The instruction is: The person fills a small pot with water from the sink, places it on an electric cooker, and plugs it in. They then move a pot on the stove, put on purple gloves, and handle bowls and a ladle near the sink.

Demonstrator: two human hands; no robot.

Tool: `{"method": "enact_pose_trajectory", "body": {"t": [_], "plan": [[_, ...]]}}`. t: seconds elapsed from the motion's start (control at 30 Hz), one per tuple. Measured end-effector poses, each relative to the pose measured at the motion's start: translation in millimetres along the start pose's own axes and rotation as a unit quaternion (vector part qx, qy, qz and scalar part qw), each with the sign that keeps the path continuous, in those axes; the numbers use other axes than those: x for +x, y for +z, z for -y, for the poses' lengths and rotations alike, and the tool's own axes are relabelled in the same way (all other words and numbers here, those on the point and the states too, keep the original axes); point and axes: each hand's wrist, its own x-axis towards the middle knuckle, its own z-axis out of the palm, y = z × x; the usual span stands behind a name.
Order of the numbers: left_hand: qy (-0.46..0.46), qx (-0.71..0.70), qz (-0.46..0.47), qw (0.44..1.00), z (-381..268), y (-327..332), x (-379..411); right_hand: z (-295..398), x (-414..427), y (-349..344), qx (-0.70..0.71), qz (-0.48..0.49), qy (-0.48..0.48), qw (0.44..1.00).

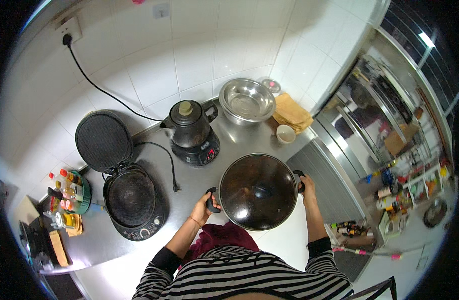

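A wide cooking pot [258, 192] with a glass lid is in front of me, at the counter's front edge. My left hand [202, 210] is shut on its black left side handle [212, 200]. On the opposite side, my right hand [307, 188] grips the right handle [300, 180]. The lid has a dark knob, and brownish contents show faintly through the glass. Whether the pot's base touches the counter cannot be seen. Dark red cloth [225, 240] hangs at my waist, just below the pot.
An electric kettle [188, 123] stands on a lit base [199, 152] behind the pot. Left of it, an electric griddle [132, 198] has its lid raised, its plug [176, 188] loose on the counter. Metal bowls [247, 101], a small cup [285, 134] and a bottle basket [85, 193] are around.
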Motion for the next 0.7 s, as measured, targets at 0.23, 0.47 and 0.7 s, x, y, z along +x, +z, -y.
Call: {"method": "enact_pose_trajectory", "body": {"t": [0.23, 0.47, 0.7], "plan": [[0.01, -0.046, -0.051, 0.998, 2.3, 58.6, 97.7, 1.9, 167.2, -2.6, 0.01, 0.051, 0.024, 0.998], [0.063, -0.019, -0.095, 0.993, -14.2, 73.8, 170.7, 1.6, 266.4, 5.3, 0.042, 0.117, 0.059, 0.99], [0.107, 0.016, -0.083, 0.991, -17.5, 82.0, 192.1, -0.5, 267.8, 4.6, 0.072, 0.208, 0.038, 0.975]]}}
